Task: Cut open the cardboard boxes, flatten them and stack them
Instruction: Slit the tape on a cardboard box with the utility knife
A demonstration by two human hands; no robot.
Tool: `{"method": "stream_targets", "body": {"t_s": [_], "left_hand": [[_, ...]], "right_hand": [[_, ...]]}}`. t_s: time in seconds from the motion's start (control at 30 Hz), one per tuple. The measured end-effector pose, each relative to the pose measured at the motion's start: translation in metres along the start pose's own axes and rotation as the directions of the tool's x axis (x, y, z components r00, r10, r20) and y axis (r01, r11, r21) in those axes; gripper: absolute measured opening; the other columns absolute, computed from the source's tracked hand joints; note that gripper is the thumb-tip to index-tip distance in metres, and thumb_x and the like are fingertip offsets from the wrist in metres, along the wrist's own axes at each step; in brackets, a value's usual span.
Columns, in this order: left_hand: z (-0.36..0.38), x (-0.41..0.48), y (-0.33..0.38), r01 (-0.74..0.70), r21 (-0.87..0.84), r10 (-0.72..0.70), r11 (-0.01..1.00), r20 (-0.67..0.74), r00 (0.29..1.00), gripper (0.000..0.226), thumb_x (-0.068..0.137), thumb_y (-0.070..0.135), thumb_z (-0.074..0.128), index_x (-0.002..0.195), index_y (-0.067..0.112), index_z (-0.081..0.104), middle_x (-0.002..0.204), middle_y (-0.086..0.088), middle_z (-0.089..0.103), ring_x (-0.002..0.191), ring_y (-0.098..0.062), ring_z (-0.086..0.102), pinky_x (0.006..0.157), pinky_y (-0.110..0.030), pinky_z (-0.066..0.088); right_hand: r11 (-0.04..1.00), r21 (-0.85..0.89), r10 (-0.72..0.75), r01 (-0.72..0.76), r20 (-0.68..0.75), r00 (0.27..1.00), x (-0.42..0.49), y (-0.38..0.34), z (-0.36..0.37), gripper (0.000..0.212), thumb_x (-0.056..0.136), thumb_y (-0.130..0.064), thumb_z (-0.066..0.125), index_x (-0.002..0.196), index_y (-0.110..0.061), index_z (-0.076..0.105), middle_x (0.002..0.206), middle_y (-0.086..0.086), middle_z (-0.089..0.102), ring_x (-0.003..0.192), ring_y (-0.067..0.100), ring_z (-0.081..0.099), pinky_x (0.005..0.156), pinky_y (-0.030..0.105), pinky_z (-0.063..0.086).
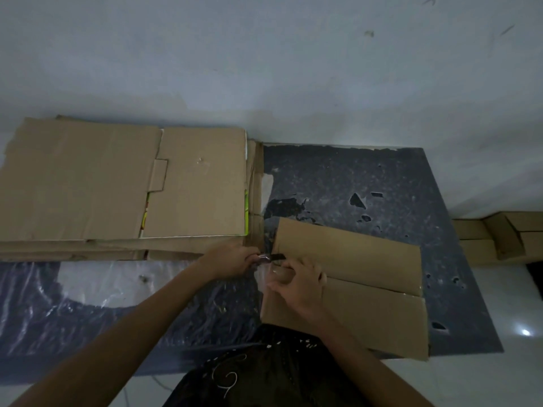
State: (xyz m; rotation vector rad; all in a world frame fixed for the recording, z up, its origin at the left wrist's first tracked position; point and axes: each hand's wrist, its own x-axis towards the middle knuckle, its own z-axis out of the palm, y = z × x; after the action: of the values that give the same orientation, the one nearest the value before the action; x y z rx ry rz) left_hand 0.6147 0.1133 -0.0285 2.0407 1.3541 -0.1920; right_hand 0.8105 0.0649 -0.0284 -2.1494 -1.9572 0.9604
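Brown taped cardboard box [352,283] lies toward the dark floor mat's [382,183] near right corner. Our left hand [232,258] grips a small dark-bladed cutter [271,257] at the seam's left end, and our right hand [296,286] clutches that end. We judge this the cutting step; next, the blade must run along the tape.

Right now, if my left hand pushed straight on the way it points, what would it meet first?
Probably the end of the cardboard box: the left hand aims its cutter at it. The right hand grips the box close beside that line; depth is unclear.
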Motion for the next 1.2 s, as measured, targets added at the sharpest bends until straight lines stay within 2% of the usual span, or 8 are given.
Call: {"method": "stream_targets", "body": {"t_s": [0.13, 0.27, 0.5, 0.6, 0.67, 0.83, 1.03, 1.2], "left_hand": [[-0.007, -0.012, -0.011, 0.034, -0.124, -0.016, 0.992, 0.138, 0.990, 0.030, 0.105, 0.030, 0.032, 0.099, 0.015, 0.057, 0.100, -0.010, 0.061, 0.088, -0.020, 0.052, 0.077, -0.033, 0.040], [-0.008, -0.012, -0.004, 0.024, -0.120, -0.005, 0.992, 0.153, 0.988, 0.026, 0.106, 0.028, 0.031, 0.095, 0.018, 0.053, 0.091, -0.006, 0.054, 0.084, -0.018, 0.047, 0.068, -0.029, 0.030], [-0.015, -0.001, 0.003, -0.024, -0.102, 0.041, 0.995, 0.174, 0.984, 0.030, 0.106, 0.028, 0.030, 0.100, 0.015, 0.057, 0.092, 0.000, 0.052, 0.084, -0.016, 0.047, 0.068, -0.028, 0.031], [-0.010, -0.003, -0.002, -0.034, -0.146, 0.055, 0.989, 0.142, 0.988, 0.028, 0.106, 0.029, 0.030, 0.095, 0.017, 0.054, 0.090, -0.003, 0.054, 0.084, -0.019, 0.050, 0.068, -0.030, 0.033], [-0.004, -0.005, -0.007, -0.022, -0.174, 0.047, 0.984, 0.138, 0.989, 0.029, 0.105, 0.031, 0.030, 0.096, 0.017, 0.054, 0.092, -0.006, 0.057, 0.086, -0.020, 0.052, 0.071, -0.031, 0.037], [-0.006, -0.002, -0.004, -0.041, -0.104, 0.058, 0.994, 0.174, 0.983, 0.034, 0.106, 0.031, 0.028, 0.112, 0.012, 0.056, 0.103, -0.008, 0.060, 0.090, -0.017, 0.051, 0.072, -0.029, 0.036], [-0.011, 0.007, 0.004, -0.121, 0.001, 0.118, 0.993, 0.220, 0.968, 0.037, 0.106, 0.031, 0.029, 0.106, 0.009, 0.058, 0.108, -0.012, 0.064, 0.096, -0.027, 0.058, 0.076, -0.031, 0.038], [-0.009, 0.006, 0.020, -0.134, 0.037, 0.117, 0.990, 0.297, 0.948, 0.036, 0.106, 0.024, 0.031, 0.121, 0.007, 0.058, 0.124, -0.014, 0.059, 0.109, -0.031, 0.055, 0.085, -0.031, 0.037]], "right_hand": [[1.000, 0.012, -0.001, 0.002, -0.077, 0.997, -0.001, 0.004, 0.007, 0.043, 0.071, -0.049, 0.077, 0.107, -0.029, 0.065, 0.121, -0.001, 0.050, 0.115, 0.028, 0.041, 0.097, 0.040, 0.026], [1.000, 0.010, -0.011, 0.012, -0.100, 0.995, -0.003, 0.005, 0.012, 0.043, 0.069, -0.048, 0.079, 0.105, -0.028, 0.067, 0.119, 0.002, 0.050, 0.113, 0.030, 0.041, 0.096, 0.042, 0.025], [0.997, 0.055, -0.037, 0.045, -0.139, 0.990, -0.007, 0.005, 0.013, 0.037, 0.068, -0.043, 0.081, 0.099, -0.026, 0.069, 0.110, 0.005, 0.053, 0.107, 0.031, 0.045, 0.095, 0.045, 0.027], [0.994, 0.081, -0.060, 0.068, -0.094, 0.994, -0.007, 0.007, 0.005, 0.041, 0.070, -0.053, 0.068, 0.103, -0.028, 0.070, 0.110, 0.002, 0.052, 0.108, 0.025, 0.045, 0.098, 0.040, 0.025], [0.990, 0.101, -0.090, 0.097, -0.073, 0.993, -0.007, 0.014, -0.001, 0.049, 0.068, -0.052, 0.063, 0.108, -0.025, 0.070, 0.108, 0.003, 0.055, 0.105, 0.026, 0.051, 0.097, 0.043, 0.037], [0.990, 0.008, -0.138, 0.138, 0.069, 0.988, -0.003, 0.028, -0.015, 0.054, 0.069, -0.042, 0.079, 0.112, -0.017, 0.059, 0.115, 0.001, 0.053, 0.109, 0.021, 0.049, 0.095, 0.037, 0.039], [0.990, 0.037, -0.138, 0.134, 0.160, 0.977, 0.001, 0.023, -0.023, 0.043, 0.072, -0.034, 0.081, 0.097, -0.027, 0.046, 0.102, -0.009, 0.046, 0.104, 0.016, 0.046, 0.088, 0.032, 0.032], [0.975, 0.065, -0.220, 0.212, 0.148, 0.964, 0.001, 0.025, -0.020, 0.041, 0.073, -0.031, 0.079, 0.085, -0.032, 0.040, 0.086, -0.022, 0.037, 0.087, 0.014, 0.043, 0.085, 0.040, 0.040]]}}
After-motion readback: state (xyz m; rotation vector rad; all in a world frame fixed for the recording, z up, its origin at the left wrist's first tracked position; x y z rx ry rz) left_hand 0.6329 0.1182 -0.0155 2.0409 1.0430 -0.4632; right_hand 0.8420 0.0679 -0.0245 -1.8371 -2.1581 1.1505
